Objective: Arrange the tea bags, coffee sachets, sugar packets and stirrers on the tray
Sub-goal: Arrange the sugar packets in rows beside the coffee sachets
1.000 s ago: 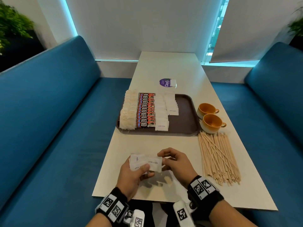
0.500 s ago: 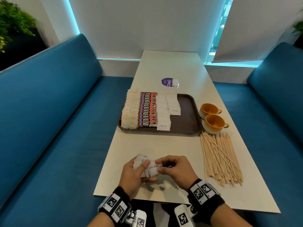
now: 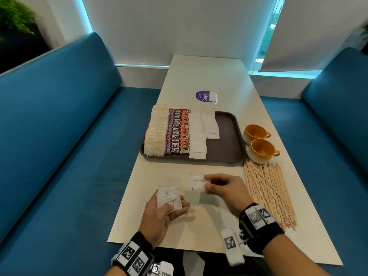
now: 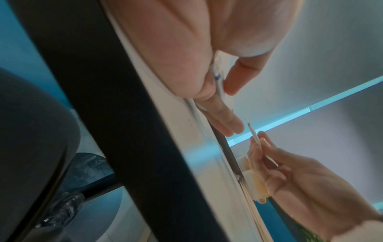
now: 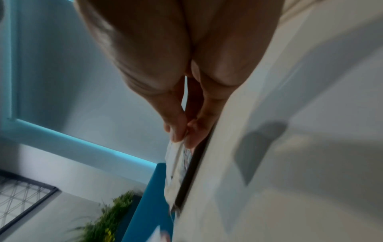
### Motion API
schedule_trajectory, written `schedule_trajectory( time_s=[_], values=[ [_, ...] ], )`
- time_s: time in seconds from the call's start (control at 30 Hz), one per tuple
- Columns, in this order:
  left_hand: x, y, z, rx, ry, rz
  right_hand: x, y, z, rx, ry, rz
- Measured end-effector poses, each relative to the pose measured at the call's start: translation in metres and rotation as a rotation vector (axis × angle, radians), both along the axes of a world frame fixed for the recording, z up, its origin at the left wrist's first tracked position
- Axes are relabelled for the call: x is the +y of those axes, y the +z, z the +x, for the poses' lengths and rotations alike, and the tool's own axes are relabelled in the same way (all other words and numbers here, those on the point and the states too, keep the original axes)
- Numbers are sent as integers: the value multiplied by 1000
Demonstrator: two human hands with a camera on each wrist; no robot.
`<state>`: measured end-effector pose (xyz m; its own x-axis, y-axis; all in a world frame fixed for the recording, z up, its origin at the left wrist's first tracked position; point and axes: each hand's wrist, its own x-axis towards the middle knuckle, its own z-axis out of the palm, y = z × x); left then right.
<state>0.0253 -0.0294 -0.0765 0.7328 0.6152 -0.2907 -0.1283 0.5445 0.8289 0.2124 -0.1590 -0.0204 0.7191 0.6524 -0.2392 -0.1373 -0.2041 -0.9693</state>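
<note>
Ok so both hands are busy with sugar here. Left hand (image 3: 159, 214) is curled around a small stack of sugar packets (image 3: 168, 198), thumb pressing across the top one, held just above the near end of the table (image 3: 215, 86). Right hand (image 3: 225, 188) has 1 single packet (image 3: 198, 183) pinched between thumb and fingertips, apart from the stack and a bit closer to the tray; the left wrist view shows that packet edge-on between the fingers.

The brown tray (image 3: 227, 136) sits mid-table and is already loaded on its left part: a column of tea bags (image 3: 156, 132) at the left edge, then a column of red coffee sachets (image 3: 178, 132), then 2 overlapping columns of white sugar packets (image 3: 199, 136). The right part of the tray is bare.

Wooden stirrers (image 3: 266, 194) lie in a loose pile on the table right of the hands, next to 2 orange cups (image 3: 258, 144) beside the tray
</note>
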Motion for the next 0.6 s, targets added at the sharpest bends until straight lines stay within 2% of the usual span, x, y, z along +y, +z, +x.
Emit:
schedule_trajectory(
  time_s=[0.13,0.33,0.6],
  values=[
    [-1,-4,4,42,-32,87,10,24,53,-48,-77,18],
    [1,-8,6,13,-40,109,49,28,127,-44,-175,64],
    [3,-14,6,-17,-59,87,101,1,194,-112,-98,-260]
  ],
)
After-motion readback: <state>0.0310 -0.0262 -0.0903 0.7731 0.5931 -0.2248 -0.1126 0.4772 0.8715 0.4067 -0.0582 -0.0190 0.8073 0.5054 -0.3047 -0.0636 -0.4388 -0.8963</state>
